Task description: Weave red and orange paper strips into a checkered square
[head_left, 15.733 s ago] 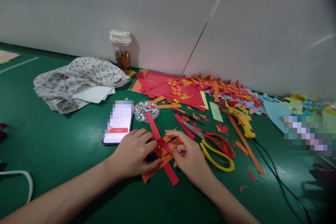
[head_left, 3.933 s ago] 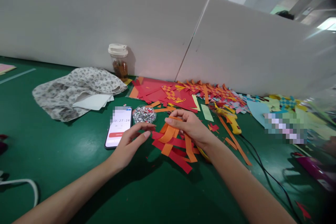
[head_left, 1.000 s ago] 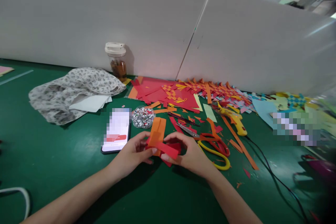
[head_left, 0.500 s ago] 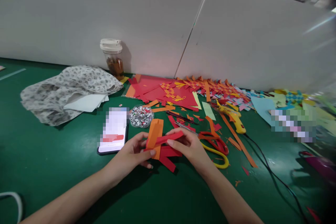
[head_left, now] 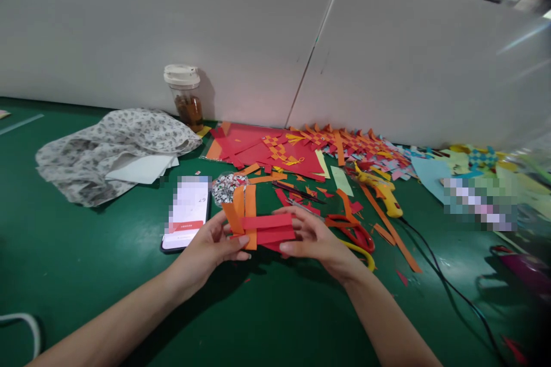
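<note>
Orange paper strips [head_left: 250, 202] and red paper strips [head_left: 272, 227] cross each other in front of me, partly interlaced. My left hand [head_left: 210, 243] pinches them at the crossing, thumb on the front and fingers behind. Two orange ends stick up from there, the left one leaning left. The red strips run level to the right, where my right hand [head_left: 314, 241] holds their ends, its thumb by the lower edge and its fingertips partly hidden behind them.
Scissors [head_left: 364, 235] lie past my right hand, near a yellow glue gun [head_left: 383, 192] with a black cord. A phone [head_left: 187, 212] and a container of googly eyes [head_left: 226, 188] lie left. Behind are a lidded cup [head_left: 185, 94], patterned cloth [head_left: 129, 126] and red paper sheets [head_left: 253, 146].
The upper red strip, slanted before, now lies level beside the other red one. The orange strips have spread apart. My right thumb has moved lower, and the phone's screen has changed.
</note>
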Motion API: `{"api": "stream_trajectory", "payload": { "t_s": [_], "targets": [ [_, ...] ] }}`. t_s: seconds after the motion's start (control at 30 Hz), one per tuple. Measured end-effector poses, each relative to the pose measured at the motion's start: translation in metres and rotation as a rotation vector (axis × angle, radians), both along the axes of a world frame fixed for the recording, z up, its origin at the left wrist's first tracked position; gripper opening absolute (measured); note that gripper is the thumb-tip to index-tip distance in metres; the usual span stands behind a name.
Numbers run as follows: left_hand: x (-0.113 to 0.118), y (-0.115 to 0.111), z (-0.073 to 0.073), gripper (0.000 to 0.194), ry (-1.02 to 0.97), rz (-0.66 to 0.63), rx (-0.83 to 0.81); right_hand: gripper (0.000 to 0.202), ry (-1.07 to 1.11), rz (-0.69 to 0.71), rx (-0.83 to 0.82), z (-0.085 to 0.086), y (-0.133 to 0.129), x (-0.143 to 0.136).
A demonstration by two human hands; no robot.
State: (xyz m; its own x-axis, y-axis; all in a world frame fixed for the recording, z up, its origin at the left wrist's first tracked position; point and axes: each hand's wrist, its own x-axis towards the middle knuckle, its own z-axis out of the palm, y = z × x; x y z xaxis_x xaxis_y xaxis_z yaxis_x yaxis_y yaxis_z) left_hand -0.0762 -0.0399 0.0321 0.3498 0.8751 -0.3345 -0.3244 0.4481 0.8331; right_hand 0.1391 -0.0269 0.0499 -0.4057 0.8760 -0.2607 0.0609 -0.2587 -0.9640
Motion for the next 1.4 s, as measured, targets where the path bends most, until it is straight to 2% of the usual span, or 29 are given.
{"api": "stream_trajectory", "payload": {
  "t_s": [0.17, 0.33, 0.47, 0.83, 0.93, 1.03, 1.1, 1.2, 1.4],
  "targets": [
    [0.000, 0.000, 0.001, 0.047, 0.001, 0.021, -0.016, 0.051, -0.051, -0.046, -0.006, -0.006, 0.006, 0.001],
    [0.001, -0.001, 0.002, 0.053, 0.000, -0.024, -0.011, 0.040, -0.035, -0.176, 0.046, -0.010, 0.011, 0.006],
    [0.001, -0.001, 0.003, 0.049, -0.014, -0.063, -0.016, 0.036, -0.061, -0.220, 0.105, -0.012, 0.013, 0.009],
    [0.002, 0.000, -0.004, 0.028, -0.016, -0.002, -0.019, 0.031, -0.157, -0.172, 0.242, -0.004, 0.012, 0.010],
    [0.001, -0.001, -0.006, 0.025, 0.005, 0.001, -0.016, 0.030, -0.130, -0.203, 0.196, -0.001, 0.010, 0.005],
    [0.001, -0.001, -0.007, 0.024, 0.026, 0.012, -0.018, 0.042, -0.073, -0.201, 0.103, 0.000, 0.007, 0.000],
    [0.001, -0.001, -0.008, 0.025, 0.049, 0.012, -0.010, 0.042, -0.092, -0.154, 0.080, -0.001, 0.005, -0.003],
    [0.001, 0.000, -0.008, 0.027, 0.075, -0.012, 0.004, 0.042, -0.209, -0.101, 0.137, -0.004, 0.003, -0.005],
    [0.002, 0.000, -0.009, 0.027, 0.081, -0.016, 0.001, 0.032, -0.305, -0.121, 0.222, -0.011, 0.003, -0.006]
  ]
}}
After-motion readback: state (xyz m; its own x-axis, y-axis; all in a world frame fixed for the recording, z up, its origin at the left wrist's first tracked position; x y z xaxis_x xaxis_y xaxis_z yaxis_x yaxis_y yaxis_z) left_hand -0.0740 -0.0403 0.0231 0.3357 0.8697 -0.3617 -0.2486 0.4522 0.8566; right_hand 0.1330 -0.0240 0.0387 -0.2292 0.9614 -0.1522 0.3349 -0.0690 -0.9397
